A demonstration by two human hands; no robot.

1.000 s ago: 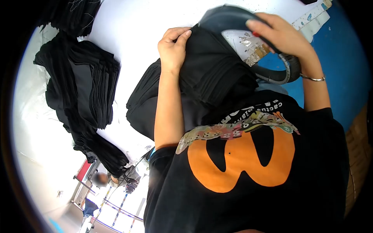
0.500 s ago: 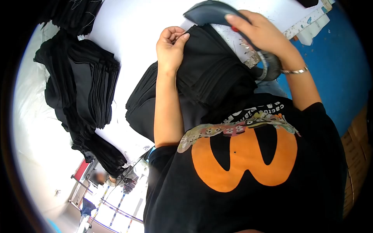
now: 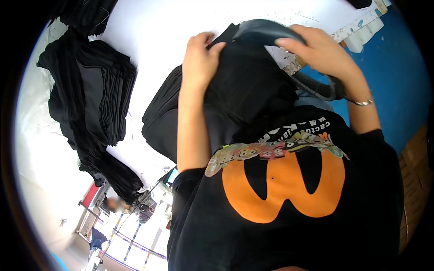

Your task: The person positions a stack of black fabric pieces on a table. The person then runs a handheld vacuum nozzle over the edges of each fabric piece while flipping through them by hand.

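Note:
My left hand (image 3: 202, 56) is closed at the upper left edge of a pile of black cloth pieces (image 3: 248, 81), thumb and fingers pinching the fabric. My right hand (image 3: 318, 49) grips a dark, curved handheld tool (image 3: 271, 32) with a ribbed hose (image 3: 316, 88) hanging from it. The tool's tip overlaps the pile's top edge, just right of my left hand; whether it touches the cloth I cannot tell. More black cloth layers (image 3: 158, 106) fan out to the left, beneath my left forearm.
Another stack of black cloth (image 3: 97, 95) lies to the left on the white table (image 3: 156, 27), with more black cloth (image 3: 88, 16) at the top left. Blue floor (image 3: 393, 90) shows at right. A blurred person (image 3: 113, 204) is in the background at lower left.
My right hand has moved slightly right and down, bringing the tool down over the cloth's top edge. The upper cloth corner now sticks up higher, and my left hand remains at the edge.

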